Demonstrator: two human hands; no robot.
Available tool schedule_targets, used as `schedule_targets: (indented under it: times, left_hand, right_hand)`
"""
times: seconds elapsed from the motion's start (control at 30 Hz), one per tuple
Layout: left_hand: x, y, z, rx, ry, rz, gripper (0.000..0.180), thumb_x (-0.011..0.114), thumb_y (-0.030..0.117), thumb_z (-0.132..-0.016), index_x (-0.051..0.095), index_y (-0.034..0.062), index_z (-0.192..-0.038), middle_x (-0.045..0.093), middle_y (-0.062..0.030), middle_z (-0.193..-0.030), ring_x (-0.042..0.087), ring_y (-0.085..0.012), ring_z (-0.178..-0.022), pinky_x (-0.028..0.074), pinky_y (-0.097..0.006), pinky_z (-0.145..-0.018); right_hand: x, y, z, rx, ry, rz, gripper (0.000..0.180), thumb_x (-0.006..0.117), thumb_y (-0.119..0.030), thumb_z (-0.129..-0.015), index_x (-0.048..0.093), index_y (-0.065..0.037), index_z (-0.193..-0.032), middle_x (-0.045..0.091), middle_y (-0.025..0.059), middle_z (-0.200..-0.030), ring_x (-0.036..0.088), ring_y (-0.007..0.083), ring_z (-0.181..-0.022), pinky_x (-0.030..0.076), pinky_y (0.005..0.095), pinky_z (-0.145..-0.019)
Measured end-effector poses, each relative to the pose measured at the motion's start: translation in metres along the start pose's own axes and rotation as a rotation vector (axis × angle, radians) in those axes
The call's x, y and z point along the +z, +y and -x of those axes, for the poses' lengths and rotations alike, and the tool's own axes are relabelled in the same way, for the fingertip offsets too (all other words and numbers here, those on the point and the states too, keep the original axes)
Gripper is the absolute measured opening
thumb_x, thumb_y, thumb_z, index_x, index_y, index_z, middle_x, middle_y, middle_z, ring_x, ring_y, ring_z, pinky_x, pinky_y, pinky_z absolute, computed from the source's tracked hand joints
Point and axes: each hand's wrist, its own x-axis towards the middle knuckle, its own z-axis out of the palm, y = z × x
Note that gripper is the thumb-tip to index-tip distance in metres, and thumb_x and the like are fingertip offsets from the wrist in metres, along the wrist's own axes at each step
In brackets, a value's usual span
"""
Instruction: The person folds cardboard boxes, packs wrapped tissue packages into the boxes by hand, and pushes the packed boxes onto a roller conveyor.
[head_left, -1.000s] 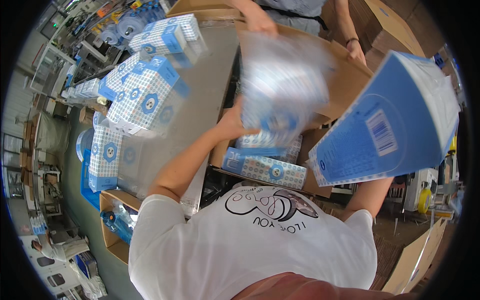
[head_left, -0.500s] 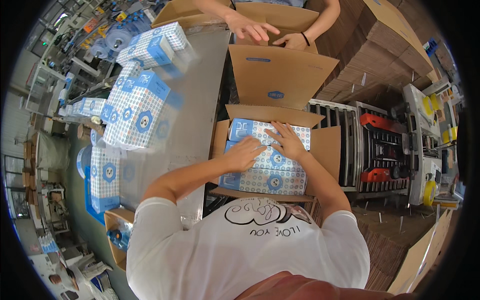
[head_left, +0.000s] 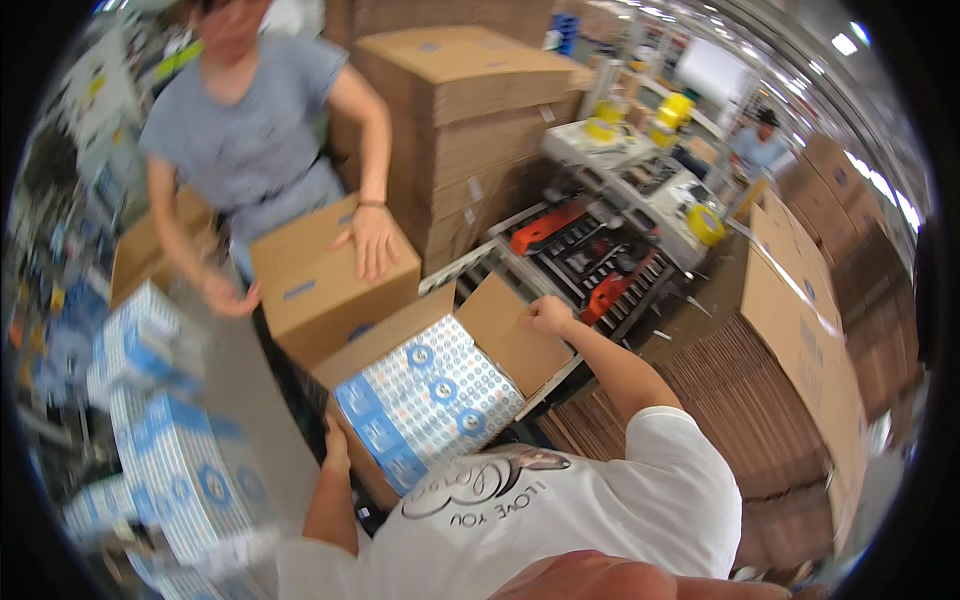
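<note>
The right hand pinches the far flap of the open box; the left hand grips its near corner. Blue-and-white packs fill the box. The flap could tear, or the full box tip off the tabletop.

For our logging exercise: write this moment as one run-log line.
left hand: on open carton near side | right hand: on far flap | carton: blue-and-white packs

left hand's fingers hidden behind open carton, stacked packs blurred
</note>
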Motion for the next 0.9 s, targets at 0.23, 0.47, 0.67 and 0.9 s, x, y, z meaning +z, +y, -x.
schedule_targets:
  times: [0.23, 0.47, 0.67, 0.9]
  left_hand:
    - [0.049, 0.194, 0.169, 0.751, -0.254, -0.426, 0.038, 0.055, 0.024, -0.093, 0.05, -0.0074, -0.113, 0.062, -0.0221, -0.104, 0.062, -0.0318, -0.093, 0.05, -0.041, -0.081]
    - [0.188, 0.122, 0.123, 0.677, -0.562, -1.73, 0.093, 0.045, 0.064, -0.089, 0.018, -0.0037, -0.147, -0.001, -0.0396, -0.15, -0.005, -0.0545, -0.14, -0.002, -0.056, -0.114]
    - [0.183, 0.136, 0.12, 0.65, -0.616, -1.406, 0.071, 0.05, 0.058, -0.089, 0.039, 0.014, -0.144, 0.017, -0.0137, -0.157, 0.005, -0.0509, -0.141, 0.01, -0.06, -0.112]
    - [0.192, 0.078, 0.096, 1.046, 0.036, -0.697, 0.07, 0.065, 0.025, -0.089, 0.031, 0.0048, -0.147, 0.026, -0.0261, -0.15, 0.024, -0.0433, -0.139, 0.025, -0.049, -0.112]
  right_hand:
    - [0.022, -0.083, 0.078, -0.469, -0.246, -0.001, 0.083, 0.066, -0.044, -0.083, 0.029, 0.0, -0.143, 0.035, 0.0296, -0.142, 0.037, 0.039, -0.133, 0.034, 0.0433, -0.107]
    - [-0.005, -0.061, 0.051, -0.587, -1.251, -0.089, 0.085, 0.068, -0.054, -0.081, 0.036, -0.001, -0.139, 0.051, 0.0149, -0.135, 0.046, 0.0271, -0.125, 0.038, 0.0384, -0.102]
    - [0.071, -0.023, -0.031, -0.878, -0.131, 0.26, 0.108, 0.085, -0.044, -0.053, 0.037, -0.004, -0.141, 0.035, 0.0239, -0.146, 0.034, 0.0406, -0.135, 0.027, 0.051, -0.111]
    - [-0.006, -0.052, -0.05, -0.892, 0.353, 0.157, 0.083, 0.078, -0.032, -0.068, 0.041, 0.003, -0.133, 0.047, 0.0233, -0.128, 0.04, 0.0391, -0.125, 0.024, 0.0472, -0.112]
